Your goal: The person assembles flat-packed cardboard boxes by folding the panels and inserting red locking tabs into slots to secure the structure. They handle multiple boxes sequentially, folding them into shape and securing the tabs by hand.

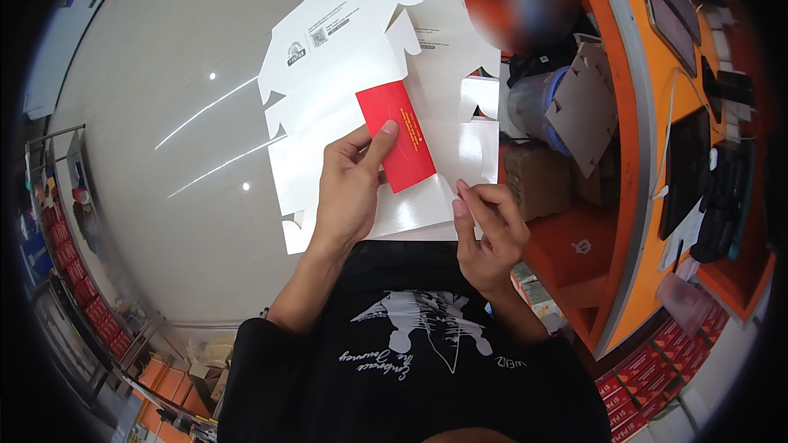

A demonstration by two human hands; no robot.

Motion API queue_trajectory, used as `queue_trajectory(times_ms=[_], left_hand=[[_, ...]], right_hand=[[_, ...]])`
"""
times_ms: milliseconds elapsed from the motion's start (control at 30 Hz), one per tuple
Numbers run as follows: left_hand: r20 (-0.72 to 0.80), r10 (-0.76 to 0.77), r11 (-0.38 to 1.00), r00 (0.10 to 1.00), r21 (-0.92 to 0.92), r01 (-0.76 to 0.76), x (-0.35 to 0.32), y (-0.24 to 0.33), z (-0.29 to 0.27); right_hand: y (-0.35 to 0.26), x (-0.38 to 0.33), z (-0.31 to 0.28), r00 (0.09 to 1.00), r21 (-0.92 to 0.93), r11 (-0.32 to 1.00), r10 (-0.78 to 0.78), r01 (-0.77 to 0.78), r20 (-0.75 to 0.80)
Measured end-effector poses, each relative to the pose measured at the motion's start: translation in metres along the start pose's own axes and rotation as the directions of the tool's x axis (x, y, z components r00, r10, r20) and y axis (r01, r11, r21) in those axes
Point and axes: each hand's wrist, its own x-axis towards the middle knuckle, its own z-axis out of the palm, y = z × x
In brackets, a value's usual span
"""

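Note:
My left hand is closed on a red card with small yellow print, its thumb on the front and its fingers behind the left edge. Whether the card is loose or joined to the carton beneath, I cannot tell. White flat carton blanks with notched flaps and black print spread out under and beyond it, overlapping each other. My right hand has its thumb and forefinger nearly together at a carton flap's right edge; the fingers appear to pinch that edge.
Along the right runs an orange table bearing a tablet, phones and cables. Below it stand a brown cardboard box and a blue-rimmed bin. Red boxes are stacked at lower right. A blurred person is at top right.

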Motion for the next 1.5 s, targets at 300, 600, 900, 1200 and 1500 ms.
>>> queue_trajectory(times_ms=[300,600,900,1200,1500], left_hand=[[0.007,-0.048,0.999,0.999,-0.006,0.048,-0.011,-0.016,0.012],[-0.034,-0.104,0.991,0.994,-0.089,0.101,-0.018,-0.034,0.023],[-0.047,-0.092,0.986,0.995,-0.142,0.084,-0.022,-0.039,0.026],[-0.007,-0.079,0.981,0.997,-0.181,0.076,-0.018,-0.05,0.01],[-0.019,-0.067,0.982,0.998,-0.177,0.063,-0.016,-0.043,0.009]], right_hand=[[-0.01,0.011,0.017,0.997,-0.025,0.997,-0.079,0.078,-0.022],[0.001,-0.006,0.02,0.974,-0.195,0.958,-0.187,0.209,0.123],[0.003,-0.002,0.038,0.968,-0.248,0.937,-0.247,0.247,0.029],[0.01,-0.001,0.05,0.96,-0.267,0.934,-0.268,0.238,-0.08],[0.013,0.009,0.037,0.986,-0.073,0.987,-0.137,0.144,0.089]])
